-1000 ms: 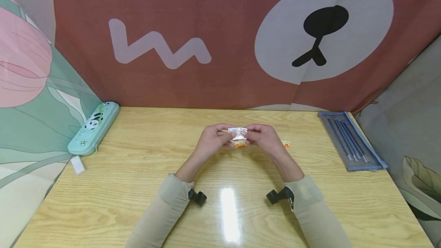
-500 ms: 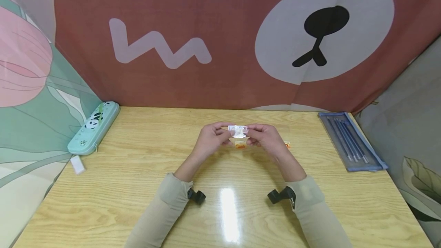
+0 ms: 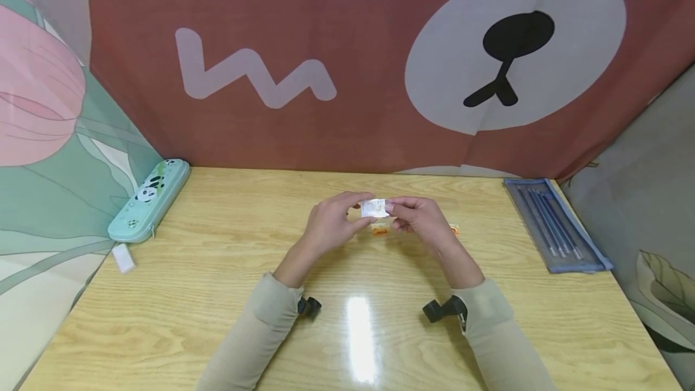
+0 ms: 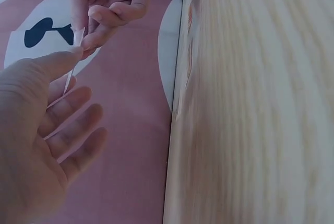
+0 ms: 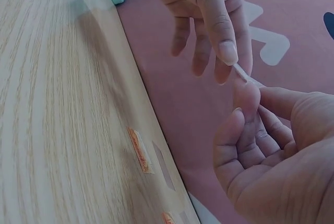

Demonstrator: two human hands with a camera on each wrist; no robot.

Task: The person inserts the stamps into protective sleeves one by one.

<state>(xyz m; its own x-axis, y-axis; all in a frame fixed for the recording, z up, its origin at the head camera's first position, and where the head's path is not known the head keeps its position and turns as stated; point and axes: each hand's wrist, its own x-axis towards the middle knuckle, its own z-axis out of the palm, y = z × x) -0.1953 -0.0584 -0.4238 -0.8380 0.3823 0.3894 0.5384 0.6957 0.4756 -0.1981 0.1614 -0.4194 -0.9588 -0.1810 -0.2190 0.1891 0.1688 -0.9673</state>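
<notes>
A small, thin white sheet [image 3: 373, 208] is held up between both hands over the far middle of the table, its flat face toward the head camera. At its left end, the left hand [image 3: 332, 222] holds it between index finger and thumb, index at the top corner, thumb at the lower edge. The other left fingers spread loosely in the left wrist view. The right hand [image 3: 425, 222] pinches the right end between thumb and index finger, its other fingers curled below. Edge-on, the sheet [image 4: 74, 59] shows as a narrow strip in the left wrist view.
Below the hands lies a small orange-and-white piece [image 3: 380, 230]; another orange piece [image 3: 454, 230] is partly behind the right wrist. A mint panda pencil case [image 3: 149, 201] and a white block [image 3: 123, 258] sit left. A blue mesh pouch [image 3: 556, 225] with pencil-like sticks lies right.
The left thumb has slid from the sheet's face down to its lower edge, and the left hand has opened wider around it. Crumpled and shiny before, the sheet now looks flatter.
</notes>
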